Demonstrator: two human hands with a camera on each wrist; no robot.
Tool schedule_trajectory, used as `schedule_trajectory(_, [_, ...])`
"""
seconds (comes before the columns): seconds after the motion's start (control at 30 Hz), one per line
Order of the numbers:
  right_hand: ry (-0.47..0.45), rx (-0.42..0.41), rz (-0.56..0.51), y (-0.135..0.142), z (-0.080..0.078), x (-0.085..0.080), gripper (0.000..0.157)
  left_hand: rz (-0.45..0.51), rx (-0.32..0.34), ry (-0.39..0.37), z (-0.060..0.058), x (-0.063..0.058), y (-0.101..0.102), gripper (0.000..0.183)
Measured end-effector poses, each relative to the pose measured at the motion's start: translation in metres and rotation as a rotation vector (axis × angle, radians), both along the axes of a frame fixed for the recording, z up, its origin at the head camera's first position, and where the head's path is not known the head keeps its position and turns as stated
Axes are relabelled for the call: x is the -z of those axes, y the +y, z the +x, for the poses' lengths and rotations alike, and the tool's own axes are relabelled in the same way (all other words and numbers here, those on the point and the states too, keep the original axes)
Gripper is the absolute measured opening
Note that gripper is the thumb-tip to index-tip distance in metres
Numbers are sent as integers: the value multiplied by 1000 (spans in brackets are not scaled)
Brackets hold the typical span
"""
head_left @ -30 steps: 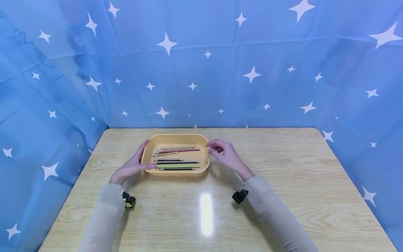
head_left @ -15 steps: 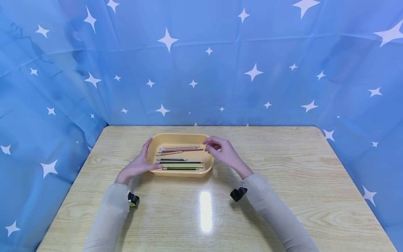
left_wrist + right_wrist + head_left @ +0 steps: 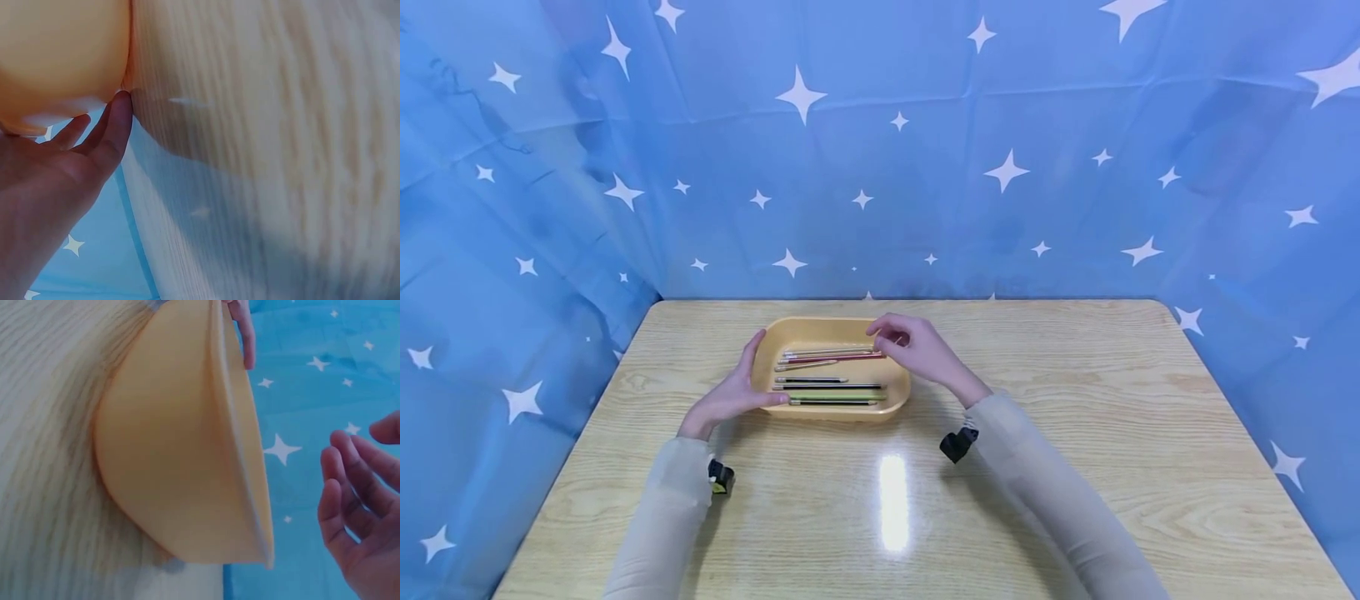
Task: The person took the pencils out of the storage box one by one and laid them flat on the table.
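Note:
A shallow orange-yellow plastic tray point(image 3: 831, 415) sits on the table with several pencils inside. Near its back lie pale pencils and a red pencil point(image 3: 857, 357); toward the front are dark ones and a light green pencil point(image 3: 842, 397). My left hand point(image 3: 724, 403) holds the tray's left end, thumb over the front rim and fingers along the outer wall. In the left wrist view, those fingers point(image 3: 115, 128) touch the tray's side. Over the right end hovers my right hand point(image 3: 921, 346), fingers loosely bent with nothing between them; the right wrist view shows it apart from the rim.
The wood-grain table point(image 3: 1075, 433) extends to both sides and in front of the tray. A blue curtain point(image 3: 925, 167) with white stars hangs behind and at the sides. A bright light reflection point(image 3: 893, 500) shows on the tabletop.
The tray has shifted slightly right along with my left hand. My right hand has moved left and a little farther back, from beside the right rim to above the tray's back right part.

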State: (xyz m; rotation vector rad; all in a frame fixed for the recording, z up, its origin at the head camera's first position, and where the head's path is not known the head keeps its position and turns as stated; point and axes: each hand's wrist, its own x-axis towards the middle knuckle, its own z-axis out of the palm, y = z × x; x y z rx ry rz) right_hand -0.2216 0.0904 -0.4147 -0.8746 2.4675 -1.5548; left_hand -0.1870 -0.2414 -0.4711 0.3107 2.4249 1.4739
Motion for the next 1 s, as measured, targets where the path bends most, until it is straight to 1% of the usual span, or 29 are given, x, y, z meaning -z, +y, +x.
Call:
schedule_trajectory(0.2, [28,-50,33,-10,-11,-12,19,-4,4,6,-1,-1,0,120])
schedule_trajectory(0.37, [7,-114,99,-21,-20,-17,19,11,4,1,-1,-1,1,121])
schedule_trajectory(0.53, [-5,-164,175,-33,-31,-20,18,6,6,3,-1,2,0,121])
schedule_trajectory(0.63, [-6,-187,192,-41,-38,-21,18,12,-2,3,-1,4,-1,121])
schedule_trajectory(0.7, [-18,-186,196,-45,-43,-20,18,21,-3,4,-2,6,0,121])
schedule_trajectory(0.83, [-50,-177,185,-49,-52,-16,18,37,2,-21,5,-13,8,115])
schedule_trajectory(0.87, [-64,-177,180,-50,-53,-15,19,39,1,-27,6,-15,9,114])
schedule_trajectory(0.93, [-84,-188,179,-53,-56,-14,21,33,-1,-34,7,-18,9,113])
schedule_trajectory(1.0, [-102,-209,187,-56,-58,-13,21,24,-8,-27,4,-10,5,115])
